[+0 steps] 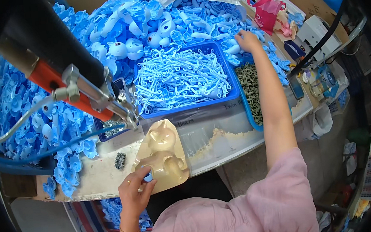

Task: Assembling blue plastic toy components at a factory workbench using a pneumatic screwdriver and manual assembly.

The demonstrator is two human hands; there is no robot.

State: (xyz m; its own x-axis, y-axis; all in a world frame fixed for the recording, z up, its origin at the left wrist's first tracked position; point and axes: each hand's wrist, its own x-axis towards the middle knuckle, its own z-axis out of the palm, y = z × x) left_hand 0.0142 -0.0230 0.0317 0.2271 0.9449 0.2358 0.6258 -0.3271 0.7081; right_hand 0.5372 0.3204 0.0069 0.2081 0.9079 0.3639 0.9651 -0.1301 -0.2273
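My left hand pinches a small blue plastic part between thumb and fingers. It hovers at the lower left of a tan mold with animal-shaped hollows, lying at the table's near edge. Far to the right, my right hand reaches to the edge of a heap of blue plastic parts. Its fingers curl down among the pieces, and whatever they may hold is hidden. Between the two hands stands a blue tray heaped with thin light-blue looped pieces.
A black and orange machine arm with metal fittings slants over the table's left. Beside the mold lies a small dark metallic cluster. A blue bin of greenish parts sits under my right forearm. A pink bag stands at the back right.
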